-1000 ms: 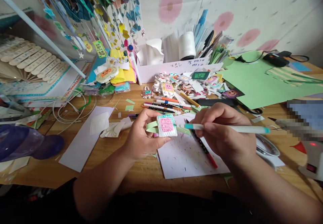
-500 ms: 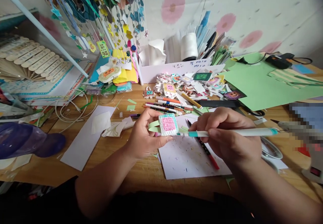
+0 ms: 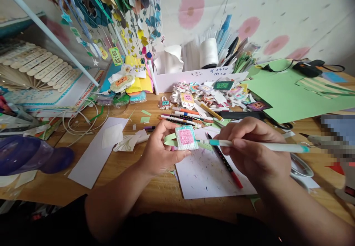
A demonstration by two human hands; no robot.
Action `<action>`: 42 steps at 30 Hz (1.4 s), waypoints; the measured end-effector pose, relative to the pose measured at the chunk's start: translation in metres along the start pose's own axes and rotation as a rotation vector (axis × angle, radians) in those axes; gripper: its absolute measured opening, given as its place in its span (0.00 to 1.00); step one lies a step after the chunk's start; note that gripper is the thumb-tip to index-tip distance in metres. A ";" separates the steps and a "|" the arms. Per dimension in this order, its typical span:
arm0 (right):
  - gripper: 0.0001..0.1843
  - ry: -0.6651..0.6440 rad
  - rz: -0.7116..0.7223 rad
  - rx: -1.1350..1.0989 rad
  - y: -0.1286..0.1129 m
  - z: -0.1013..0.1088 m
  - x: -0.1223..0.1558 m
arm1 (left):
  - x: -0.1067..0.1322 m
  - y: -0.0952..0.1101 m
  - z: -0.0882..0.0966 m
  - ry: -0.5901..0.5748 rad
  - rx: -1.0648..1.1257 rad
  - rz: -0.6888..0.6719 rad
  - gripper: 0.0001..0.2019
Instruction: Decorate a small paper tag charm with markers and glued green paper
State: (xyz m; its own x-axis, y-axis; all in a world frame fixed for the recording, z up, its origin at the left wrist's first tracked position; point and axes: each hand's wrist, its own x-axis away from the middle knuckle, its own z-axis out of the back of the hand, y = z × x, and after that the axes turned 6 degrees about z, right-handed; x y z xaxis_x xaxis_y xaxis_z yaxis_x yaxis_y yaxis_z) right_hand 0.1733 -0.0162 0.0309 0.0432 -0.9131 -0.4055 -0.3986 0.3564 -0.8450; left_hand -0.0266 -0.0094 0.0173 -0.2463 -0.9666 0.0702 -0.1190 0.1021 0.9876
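Between its fingers and thumb my left hand (image 3: 159, 148) grips a small square paper piece (image 3: 186, 137). Its face has a pink middle, a turquoise band along the top and white dotted edges. A light green paper strip (image 3: 170, 139) curves out from its left side. My right hand (image 3: 253, 148) is closed around a white and turquoise felt-tip pen (image 3: 266, 146), whose tip meets or nearly meets the piece's right edge. Below lies a white sheet (image 3: 206, 177) speckled with ink marks, and a black pen with a red end (image 3: 231, 172) rests on it.
Several felt-tip pens (image 3: 184, 118) lie behind my hands, before a heap of small paper cutouts (image 3: 205, 94). Green card (image 3: 285, 102) spreads at the right, near a glue gun (image 3: 321, 142). White cables (image 3: 80, 122) and a purple bottle (image 3: 33, 155) sit at the left.
The pen in my right hand has shifted slightly up along the piece's right edge, and its angle has tilted a little. My left hand keeps its grip. The view has moved slightly.
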 end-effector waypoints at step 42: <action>0.11 0.090 -0.217 -0.128 0.035 -0.024 0.009 | 0.003 -0.015 -0.009 0.196 -0.259 -0.254 0.26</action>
State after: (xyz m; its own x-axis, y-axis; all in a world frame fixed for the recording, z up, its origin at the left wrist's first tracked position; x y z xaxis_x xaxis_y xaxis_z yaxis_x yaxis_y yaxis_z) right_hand 0.1379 -0.0165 0.0058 0.0611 -0.9813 -0.1823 -0.5016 0.1277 -0.8556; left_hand -0.0166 -0.0157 0.0042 -0.0497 -0.9824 -0.1801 0.1000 -0.1843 0.9778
